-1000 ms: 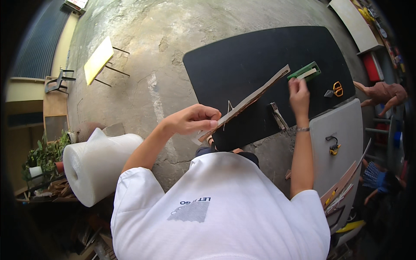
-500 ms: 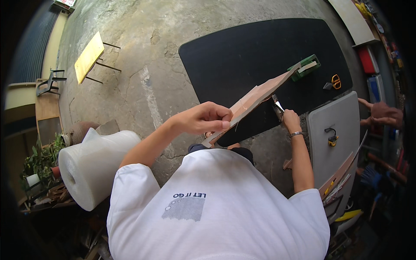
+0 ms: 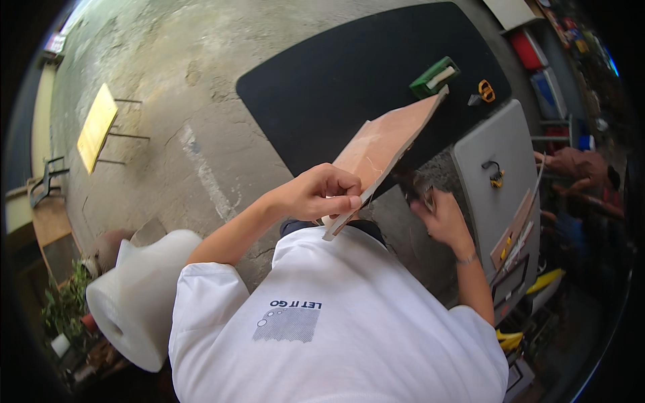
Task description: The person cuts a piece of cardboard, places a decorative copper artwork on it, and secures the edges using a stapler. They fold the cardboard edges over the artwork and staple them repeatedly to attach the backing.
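Note:
My left hand [image 3: 329, 191] is closed on the near end of a long, thin pinkish-brown board [image 3: 386, 138] with a pale edge. Loose thread-like fibres stick out beside its fingers. The board slants away from my waist, its far end over the black table. Apart from the board's right edge, my right hand [image 3: 443, 216] is closed round a short dark tool [image 3: 418, 185]; motion blur hides its exact kind. Beyond the board's far end, a green holder [image 3: 435, 77] with a pale block lies on the black table, next to an orange-handled tool [image 3: 485, 92].
The black table [image 3: 336, 60] spreads ahead. At right, a grey table [image 3: 484, 141] carries a small yellow-and-black item [image 3: 496, 176] and several strips. A bubble-wrap roll [image 3: 144, 295] stands at left, and a yellow-topped table [image 3: 97, 127] farther off. Another person [image 3: 581, 171] is at far right.
My right hand has pulled back from the board's edge toward me, and its tool is now blurred. The board shows more of its broad face. The whole view has shifted.

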Action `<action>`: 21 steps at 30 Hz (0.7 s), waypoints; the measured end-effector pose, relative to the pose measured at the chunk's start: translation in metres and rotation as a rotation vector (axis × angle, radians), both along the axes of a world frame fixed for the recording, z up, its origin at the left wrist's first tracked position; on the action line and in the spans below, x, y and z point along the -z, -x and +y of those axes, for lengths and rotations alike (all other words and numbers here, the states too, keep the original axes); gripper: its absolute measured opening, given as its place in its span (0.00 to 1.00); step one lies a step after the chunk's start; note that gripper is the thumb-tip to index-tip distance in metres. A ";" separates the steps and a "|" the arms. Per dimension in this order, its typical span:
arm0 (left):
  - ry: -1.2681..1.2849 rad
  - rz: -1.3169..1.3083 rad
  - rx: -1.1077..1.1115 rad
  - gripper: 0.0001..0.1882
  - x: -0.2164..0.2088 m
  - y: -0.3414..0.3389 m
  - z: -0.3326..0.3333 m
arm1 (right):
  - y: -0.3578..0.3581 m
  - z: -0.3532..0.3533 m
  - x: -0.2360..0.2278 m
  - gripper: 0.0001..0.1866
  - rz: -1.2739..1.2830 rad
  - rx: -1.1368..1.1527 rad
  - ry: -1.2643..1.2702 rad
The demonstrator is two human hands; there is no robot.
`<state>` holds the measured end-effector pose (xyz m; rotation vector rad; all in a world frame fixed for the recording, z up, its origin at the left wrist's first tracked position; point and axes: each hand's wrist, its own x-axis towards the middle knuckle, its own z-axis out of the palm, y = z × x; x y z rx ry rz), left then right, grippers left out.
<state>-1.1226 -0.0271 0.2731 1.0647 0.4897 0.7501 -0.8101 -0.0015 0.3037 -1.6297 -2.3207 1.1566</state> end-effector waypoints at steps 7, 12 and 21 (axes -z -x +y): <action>0.026 -0.050 0.057 0.18 0.006 -0.006 0.007 | 0.045 -0.056 -0.102 0.16 -0.082 -0.194 -0.068; -0.056 -0.052 0.101 0.15 0.012 -0.004 0.010 | 0.060 -0.058 -0.104 0.17 -0.158 -0.210 -0.113; -0.014 -0.096 0.078 0.16 0.015 0.000 0.008 | 0.082 -0.051 -0.114 0.16 -0.217 -0.162 -0.053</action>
